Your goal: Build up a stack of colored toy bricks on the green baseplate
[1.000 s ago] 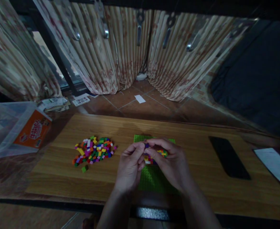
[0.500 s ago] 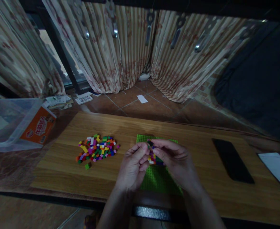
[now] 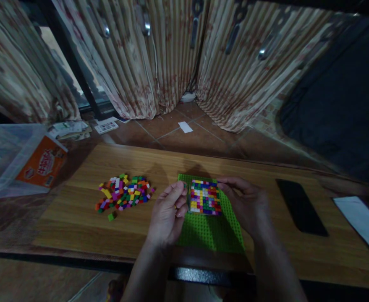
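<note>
On the green studded baseplate [image 3: 209, 235] lies a block of many small coloured toy bricks [image 3: 205, 198], packed close in rows. At its left side is my left hand [image 3: 168, 214], the fingers curled and the thumb pressed to the forefinger. A small dark-green toy brick [image 3: 184, 184] shows at those fingertips. My right hand [image 3: 247, 205] reaches in from the right, thumb and forefinger pinched at the far right corner of the brick block. Whatever is between them is too small to make out.
A loose pile of coloured bricks [image 3: 126, 193] lies left on the wooden table [image 3: 77, 235], one green brick [image 3: 111, 217] apart from it. A black phone-like slab [image 3: 300, 205] and white paper [image 3: 360, 222] are right. A clear plastic bin [image 3: 11, 167] stands at far left.
My hands have moved apart from where they met over the brick block, uncovering it. The right hand has shifted right to the block's far corner, the left slightly left.
</note>
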`<action>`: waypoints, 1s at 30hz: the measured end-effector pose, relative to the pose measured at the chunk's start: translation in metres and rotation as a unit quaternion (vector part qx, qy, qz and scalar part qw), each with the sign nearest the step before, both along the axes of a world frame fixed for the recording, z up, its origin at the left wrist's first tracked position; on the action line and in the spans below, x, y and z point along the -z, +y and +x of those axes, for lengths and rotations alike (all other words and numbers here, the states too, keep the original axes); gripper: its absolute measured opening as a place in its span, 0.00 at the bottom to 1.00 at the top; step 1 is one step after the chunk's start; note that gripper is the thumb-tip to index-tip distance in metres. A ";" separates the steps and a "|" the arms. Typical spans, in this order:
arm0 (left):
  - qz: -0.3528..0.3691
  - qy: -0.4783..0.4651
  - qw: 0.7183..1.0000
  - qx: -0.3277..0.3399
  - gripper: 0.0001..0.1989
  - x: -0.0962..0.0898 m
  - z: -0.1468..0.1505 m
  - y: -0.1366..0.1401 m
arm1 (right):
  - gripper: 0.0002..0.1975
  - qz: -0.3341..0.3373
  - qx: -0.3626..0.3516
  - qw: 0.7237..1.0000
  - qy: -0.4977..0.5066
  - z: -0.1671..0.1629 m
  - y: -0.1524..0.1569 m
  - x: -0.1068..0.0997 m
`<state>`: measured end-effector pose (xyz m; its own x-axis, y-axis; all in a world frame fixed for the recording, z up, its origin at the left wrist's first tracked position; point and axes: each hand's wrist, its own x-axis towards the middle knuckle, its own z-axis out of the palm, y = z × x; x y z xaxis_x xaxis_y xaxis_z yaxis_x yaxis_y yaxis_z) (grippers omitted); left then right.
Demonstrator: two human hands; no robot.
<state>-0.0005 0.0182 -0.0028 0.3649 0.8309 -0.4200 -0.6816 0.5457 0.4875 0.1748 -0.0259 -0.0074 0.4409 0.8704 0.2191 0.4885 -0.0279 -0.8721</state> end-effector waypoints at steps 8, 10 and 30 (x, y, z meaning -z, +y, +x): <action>-0.006 0.013 1.000 0.002 0.14 0.000 -0.001 0.000 | 0.05 -0.009 -0.018 1.000 0.023 0.010 0.010 0.025; -0.007 0.013 1.000 0.000 0.14 -0.001 0.000 0.001 | 0.06 -0.015 -0.018 0.999 0.036 0.010 0.011 0.029; -0.011 0.031 0.999 -0.006 0.15 -0.001 0.001 0.000 | 0.17 -0.060 -0.001 0.965 0.256 -0.005 0.018 0.032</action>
<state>0.0003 0.0178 -0.0015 0.3272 0.8257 -0.4596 -0.6575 0.5482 0.5168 0.1702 -0.0078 -0.0396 0.4628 0.8771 -0.1285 -0.0049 -0.1425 -0.9898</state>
